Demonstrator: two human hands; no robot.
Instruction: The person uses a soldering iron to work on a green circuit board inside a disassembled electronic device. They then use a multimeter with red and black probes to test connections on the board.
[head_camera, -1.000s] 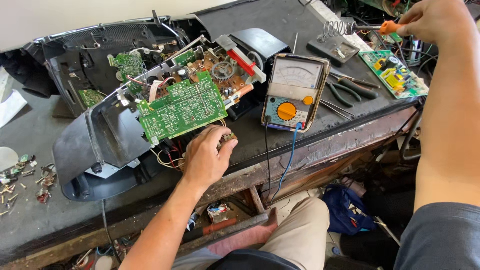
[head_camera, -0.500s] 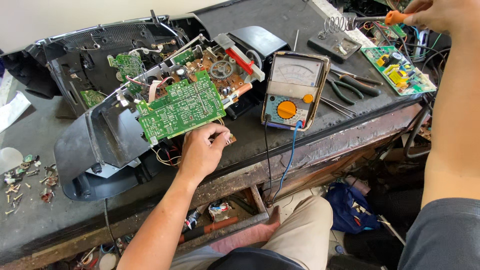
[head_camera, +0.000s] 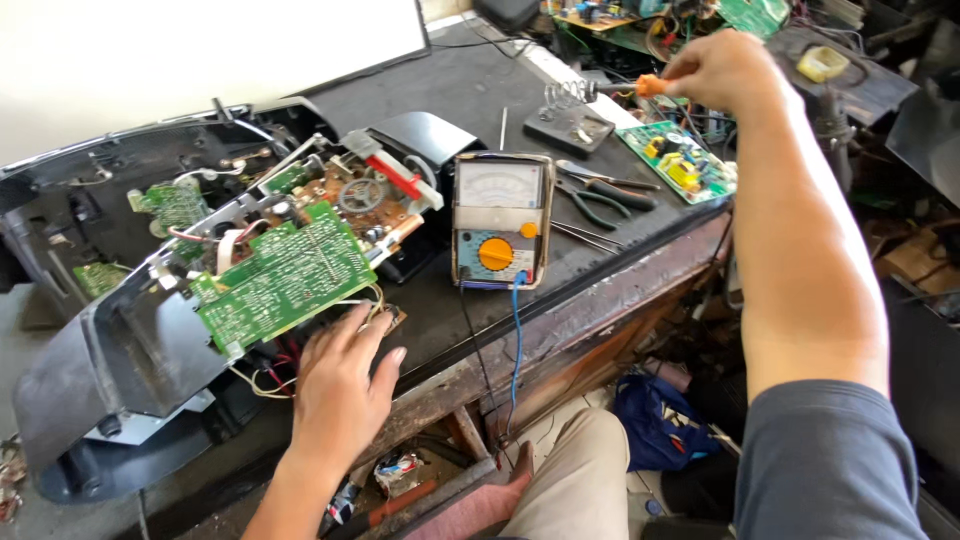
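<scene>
Cluttered workbench (head_camera: 600, 265): multimeter (head_camera: 500, 220), pliers (head_camera: 600, 200)

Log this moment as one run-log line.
left hand: flat beside green circuit board | right hand: holding orange-handled soldering iron at coil stand | analog multimeter: upright, mid-bench

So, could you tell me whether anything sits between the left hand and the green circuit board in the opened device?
Nothing solid does. The left hand lies flat at the bench edge, its fingers just below the green circuit board. Only a few loose wires run between them.
</scene>
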